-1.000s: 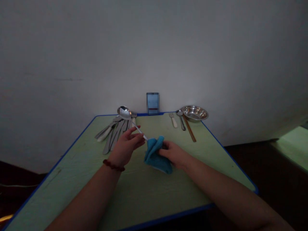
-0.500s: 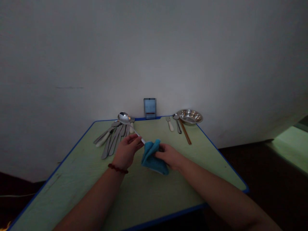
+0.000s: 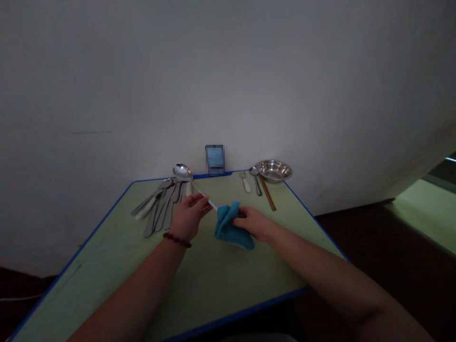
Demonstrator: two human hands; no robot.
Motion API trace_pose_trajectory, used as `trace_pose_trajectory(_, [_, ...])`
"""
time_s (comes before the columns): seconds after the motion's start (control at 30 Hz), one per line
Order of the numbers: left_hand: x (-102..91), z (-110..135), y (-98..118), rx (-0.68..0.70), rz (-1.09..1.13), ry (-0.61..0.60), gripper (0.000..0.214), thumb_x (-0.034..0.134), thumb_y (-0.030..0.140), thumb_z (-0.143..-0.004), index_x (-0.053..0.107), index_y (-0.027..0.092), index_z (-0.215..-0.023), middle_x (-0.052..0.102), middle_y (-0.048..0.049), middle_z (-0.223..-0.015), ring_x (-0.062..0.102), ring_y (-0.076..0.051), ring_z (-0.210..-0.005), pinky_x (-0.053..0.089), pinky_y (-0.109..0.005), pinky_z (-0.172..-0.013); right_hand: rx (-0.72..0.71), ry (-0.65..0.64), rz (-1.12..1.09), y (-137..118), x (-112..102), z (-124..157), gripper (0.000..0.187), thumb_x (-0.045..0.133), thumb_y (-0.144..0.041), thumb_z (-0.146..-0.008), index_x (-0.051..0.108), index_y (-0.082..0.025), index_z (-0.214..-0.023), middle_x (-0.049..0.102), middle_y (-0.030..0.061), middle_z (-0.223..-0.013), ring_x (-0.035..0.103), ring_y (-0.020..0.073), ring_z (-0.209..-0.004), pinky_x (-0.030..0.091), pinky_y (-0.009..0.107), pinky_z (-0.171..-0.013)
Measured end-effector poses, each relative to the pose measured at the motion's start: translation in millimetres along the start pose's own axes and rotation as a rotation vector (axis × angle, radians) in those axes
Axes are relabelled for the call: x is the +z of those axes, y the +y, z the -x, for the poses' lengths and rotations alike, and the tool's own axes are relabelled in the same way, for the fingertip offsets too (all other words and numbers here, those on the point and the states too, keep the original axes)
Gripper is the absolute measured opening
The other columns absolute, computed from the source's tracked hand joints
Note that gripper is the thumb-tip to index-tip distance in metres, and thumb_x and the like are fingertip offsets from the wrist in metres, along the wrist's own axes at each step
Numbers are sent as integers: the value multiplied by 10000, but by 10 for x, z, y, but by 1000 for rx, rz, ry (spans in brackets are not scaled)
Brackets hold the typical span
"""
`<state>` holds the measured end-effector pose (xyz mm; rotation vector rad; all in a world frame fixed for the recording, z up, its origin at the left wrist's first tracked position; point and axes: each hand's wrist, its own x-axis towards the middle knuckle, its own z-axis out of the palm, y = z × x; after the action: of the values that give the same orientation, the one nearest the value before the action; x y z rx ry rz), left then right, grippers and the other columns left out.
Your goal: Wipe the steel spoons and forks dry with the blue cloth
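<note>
My left hand pinches the pale handle of a large metal serving spoon, whose bowl points up and away to the left. A blue cloth is folded over the handle's near end. My right hand is closed on that cloth, and the end of the handle is hidden inside it. Just left of my left hand, a pile of cutlery with metal and white handles lies on the table.
A steel bowl stands at the back right of the green table. Beside it lie brown chopsticks, a metal spoon and a white-handled fork. A blurred device leans on the wall at the back edge.
The view has turned slightly right, so the table items appear further left. My right hand and the cloth have shifted a little along the handle, away from my left hand.
</note>
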<state>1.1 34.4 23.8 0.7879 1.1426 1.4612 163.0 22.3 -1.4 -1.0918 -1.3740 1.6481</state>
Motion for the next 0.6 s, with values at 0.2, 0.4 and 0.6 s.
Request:
trace_pose_trajectory(0.2, [196, -7, -39, -82, -41, -101, 138, 646, 126, -563, 542, 132, -653, 578, 3, -643, 564, -91, -621, 481, -242, -653, -49, 29, -93, -118, -446, 144, 252, 611, -187, -585, 594, -159, -834, 642, 14, -786, 597, 147, -751, 432, 357, -801])
trace_pose_trajectory(0.4, [432, -61, -132, -173, -103, -185, 128, 653, 114, -556, 552, 133, -632, 594, -12, -649, 566, -93, -597, 478, -239, -639, -151, 245, -199, -194, -889, 258, 271, 628, -248, -579, 585, -177, -836, 643, 13, -801, 603, 143, -737, 445, 340, -781])
trace_pose_trajectory(0.6, [740, -223, -290, -214, -150, -254, 66, 622, 98, -575, 579, 146, -591, 610, -22, -634, 574, -101, -600, 476, -236, -652, -260, 498, -218, -267, -1163, 298, 298, 644, -282, -558, 559, -173, -822, 633, 17, -781, 599, 151, -707, 474, 311, -693])
